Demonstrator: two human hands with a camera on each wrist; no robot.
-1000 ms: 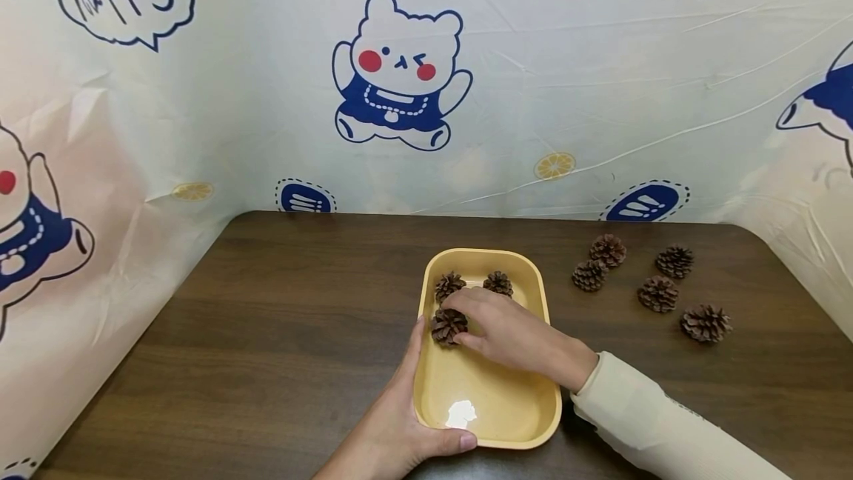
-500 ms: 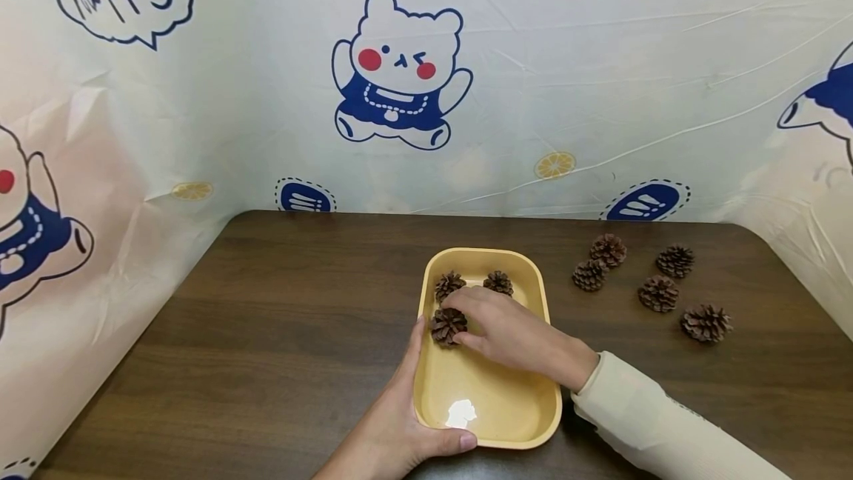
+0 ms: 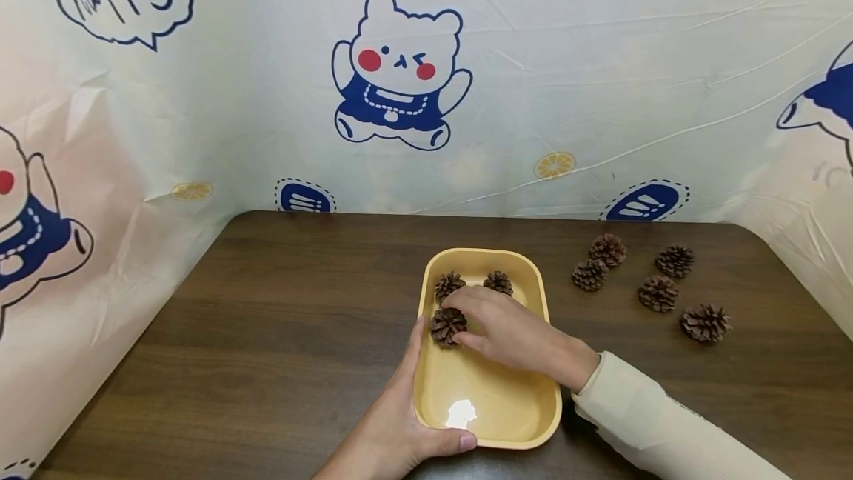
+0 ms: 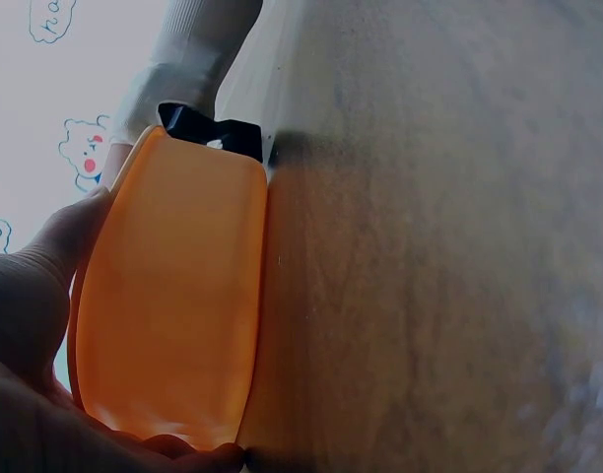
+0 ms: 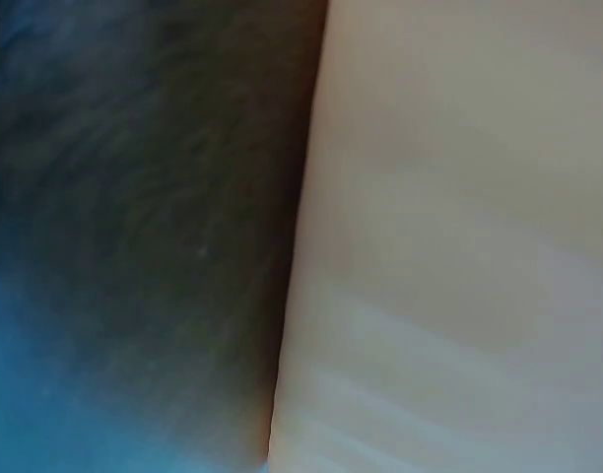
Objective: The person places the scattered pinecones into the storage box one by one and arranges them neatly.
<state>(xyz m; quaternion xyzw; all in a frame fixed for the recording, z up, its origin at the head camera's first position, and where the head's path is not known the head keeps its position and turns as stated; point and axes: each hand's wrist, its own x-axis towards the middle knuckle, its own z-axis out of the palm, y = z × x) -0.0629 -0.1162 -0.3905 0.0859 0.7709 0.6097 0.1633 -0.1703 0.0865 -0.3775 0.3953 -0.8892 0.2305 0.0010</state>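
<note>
A yellow plastic tray [image 3: 493,406] with a raised rim stands on the table. My left hand [image 3: 403,421] grips its near left corner, thumb over the near rim and fingers along the left side. The left wrist view shows that hand against the tray's outer wall [image 4: 173,296]. My right hand [image 3: 500,324] reaches in over the right side and holds a pine cone [image 3: 449,327] between thumb and fingers; some fingertips are hidden. Behind it in the tray lie two more pine cones, one at the left [image 3: 449,286] and a smaller one at the right [image 3: 497,282].
Several pine cones lie on the brown table [image 3: 266,332] right of the tray, among them one near the front [image 3: 706,323] and one farther back [image 3: 608,250]. A printed cloth [image 3: 520,95] hangs behind the table. The right wrist view is blurred, mostly a pale surface close up.
</note>
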